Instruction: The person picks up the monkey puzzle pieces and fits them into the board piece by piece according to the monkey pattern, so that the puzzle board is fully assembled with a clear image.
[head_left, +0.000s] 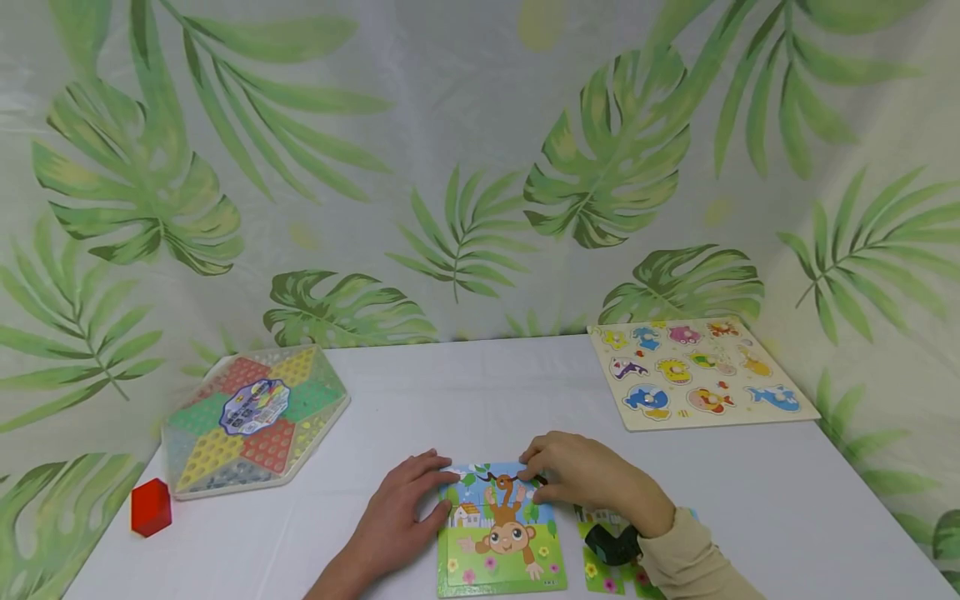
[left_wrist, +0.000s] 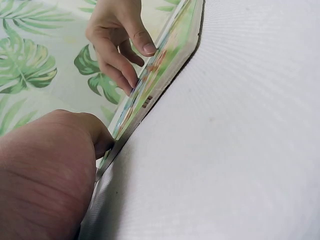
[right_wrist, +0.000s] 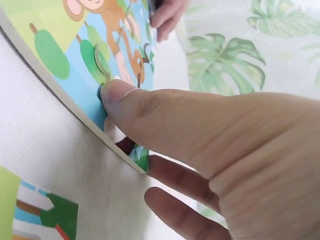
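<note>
A square jigsaw puzzle (head_left: 504, 537) with a hanging monkey lies flat at the table's near middle. My left hand (head_left: 401, 512) rests along its left side, fingers extended and fingertips touching the upper left edge. At the upper right corner, my right hand (head_left: 588, 475) pinches a puzzle piece (right_wrist: 116, 131) between thumb and finger; the thumb (right_wrist: 117, 92) presses on its face. Beyond the thumb, other fingers (right_wrist: 182, 217) hang off the corner. A curved piece edge beside the thumb looks slightly raised. Whether the gripped piece is fully seated, I cannot tell.
Loose puzzle pieces (head_left: 603, 575) lie right of the board, partly under my right wrist. A hexagonal Chinese checkers board (head_left: 322, 437) stands at the left, with a red block (head_left: 152, 507) near it. A wooden sea-animal peg board (head_left: 720, 421) lies back right. Leaf-patterned cloth (head_left: 465, 150) hangs behind.
</note>
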